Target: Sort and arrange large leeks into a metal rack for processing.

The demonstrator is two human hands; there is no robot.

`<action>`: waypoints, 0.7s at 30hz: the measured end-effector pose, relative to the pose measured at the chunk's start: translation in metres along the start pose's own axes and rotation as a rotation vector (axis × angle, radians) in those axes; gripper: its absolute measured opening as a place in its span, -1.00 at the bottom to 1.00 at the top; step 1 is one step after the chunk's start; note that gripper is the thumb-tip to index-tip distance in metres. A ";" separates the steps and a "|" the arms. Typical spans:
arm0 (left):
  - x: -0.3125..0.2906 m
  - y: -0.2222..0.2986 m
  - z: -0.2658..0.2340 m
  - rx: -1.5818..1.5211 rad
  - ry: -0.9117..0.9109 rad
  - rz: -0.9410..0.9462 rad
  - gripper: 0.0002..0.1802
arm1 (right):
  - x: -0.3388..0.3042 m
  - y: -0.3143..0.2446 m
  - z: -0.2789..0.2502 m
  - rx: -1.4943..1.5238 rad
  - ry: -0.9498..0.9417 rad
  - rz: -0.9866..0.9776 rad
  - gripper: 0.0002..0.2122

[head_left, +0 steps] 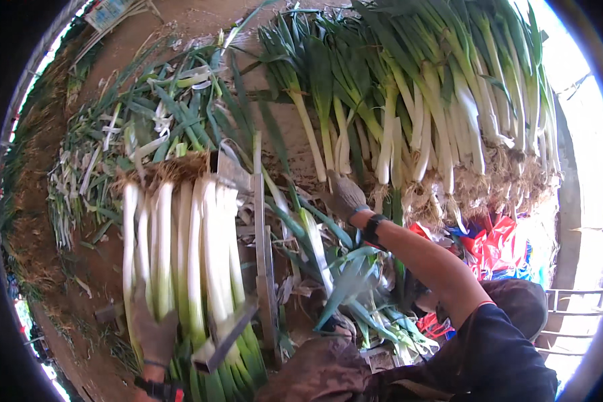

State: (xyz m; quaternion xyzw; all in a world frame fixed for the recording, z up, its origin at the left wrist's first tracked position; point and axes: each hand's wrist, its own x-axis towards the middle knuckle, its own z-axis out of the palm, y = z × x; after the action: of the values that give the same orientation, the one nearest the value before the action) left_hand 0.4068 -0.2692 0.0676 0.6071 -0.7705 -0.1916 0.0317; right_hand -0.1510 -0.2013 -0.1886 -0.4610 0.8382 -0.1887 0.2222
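Fingers of the gloved left hand [155, 331] stretch along the outer stalks of a row of leeks [194, 251], thumb apart from them. A slanted metal bar [226, 336] crosses in front of the lower stalks, hiding part. Beyond, a long metal rail [266, 268] stands between that row and the gloved right hand [347, 198], which reaches to leeks in the big pile [388, 134]; whether its fingers close on one I cannot tell. Cut leaves [181, 110] litter the far left.

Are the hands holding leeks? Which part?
I can't tell. The left hand is at stalks of the near leeks; the right hand is at pale ends of the far leeks.
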 end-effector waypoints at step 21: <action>0.080 0.061 0.001 0.383 -0.007 -0.037 0.05 | 0.076 -0.098 0.069 0.082 0.016 -0.014 0.07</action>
State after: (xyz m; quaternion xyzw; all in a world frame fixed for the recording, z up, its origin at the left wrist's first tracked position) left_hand 0.3289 -0.3326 0.0723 0.6155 -0.7816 -0.0441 -0.0909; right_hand -0.0820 -0.3238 -0.2097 -0.4558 0.8282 -0.2282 0.2329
